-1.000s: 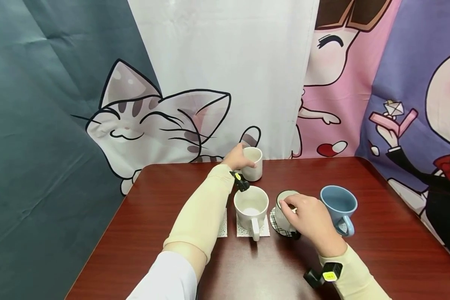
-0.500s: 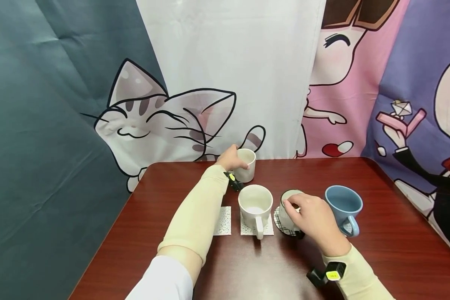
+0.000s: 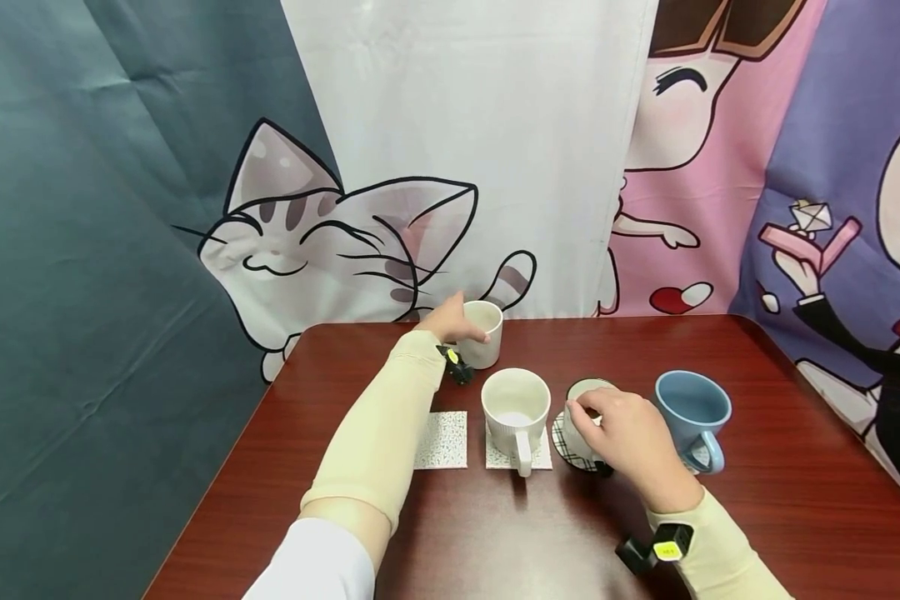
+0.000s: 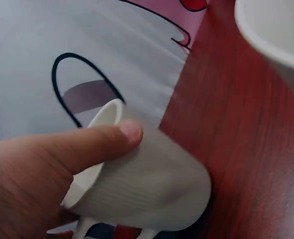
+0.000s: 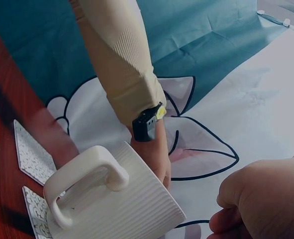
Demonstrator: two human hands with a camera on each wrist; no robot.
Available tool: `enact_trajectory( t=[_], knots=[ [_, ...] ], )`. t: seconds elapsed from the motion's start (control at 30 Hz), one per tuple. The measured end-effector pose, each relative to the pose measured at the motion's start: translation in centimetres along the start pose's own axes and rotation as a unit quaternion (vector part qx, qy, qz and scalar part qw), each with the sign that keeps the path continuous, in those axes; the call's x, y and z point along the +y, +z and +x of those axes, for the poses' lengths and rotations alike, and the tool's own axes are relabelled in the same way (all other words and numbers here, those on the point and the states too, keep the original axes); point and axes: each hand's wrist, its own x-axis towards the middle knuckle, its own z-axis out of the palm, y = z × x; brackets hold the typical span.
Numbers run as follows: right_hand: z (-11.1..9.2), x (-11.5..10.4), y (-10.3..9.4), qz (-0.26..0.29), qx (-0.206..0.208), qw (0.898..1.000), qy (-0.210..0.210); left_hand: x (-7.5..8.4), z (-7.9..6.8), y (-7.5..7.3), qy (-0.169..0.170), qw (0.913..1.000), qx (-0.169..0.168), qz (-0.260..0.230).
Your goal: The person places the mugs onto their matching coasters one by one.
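My left hand (image 3: 450,321) grips a white mug (image 3: 487,350) near the table's back edge. In the left wrist view the thumb presses the mug's outside near the rim, and its handle (image 4: 84,226) shows below; the other fingers are mostly hidden. My right hand (image 3: 630,433) hovers with loosely curled fingers over a dark-rimmed white mug (image 3: 576,437) on a round plaid coaster (image 3: 560,442), partly hiding it. Nothing shows in that hand in the right wrist view. Between the hands, a ribbed white mug (image 3: 510,429) stands on a square speckled coaster (image 3: 542,458), handle toward me.
A bare square speckled coaster (image 3: 444,442) lies left of the ribbed mug, beside my left forearm. At the right stands a blue mug (image 3: 690,417), close to my right hand. The reddish-brown table (image 3: 270,500) ends at a cartoon-printed cloth (image 3: 420,108).
The left hand has carried the white mug leftward along the back of the table, and the bare square coaster shows more. The right hand has stayed nearly still. The view has shifted slightly.
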Motion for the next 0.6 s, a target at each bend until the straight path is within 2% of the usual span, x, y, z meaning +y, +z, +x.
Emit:
enact_trajectory(
  t=[0.13,0.23,0.4,0.47,0.6],
  knots=[
    [-0.1,0.2,-0.1,0.0,0.004,1.0,0.0,-1.2,-0.5,-0.2,0.015,0.9976,-0.029,-0.061],
    [-0.1,0.2,-0.1,0.001,0.007,1.0,-0.001,-2.3,-0.8,0.0,0.011,0.9962,-0.038,-0.078],
    [0.0,0.3,0.0,-0.001,0.009,1.0,-0.005,-3.7,-0.7,0.4,-0.002,0.9964,-0.03,-0.08],
    [-0.1,0.3,0.0,-0.001,0.011,1.0,-0.007,-3.9,-0.5,0.5,-0.005,0.9977,-0.027,-0.062],
    [-0.1,0.4,0.0,-0.001,0.011,1.0,-0.004,-4.4,-0.1,0.7,-0.029,0.9979,-0.045,-0.036]
  ],
)
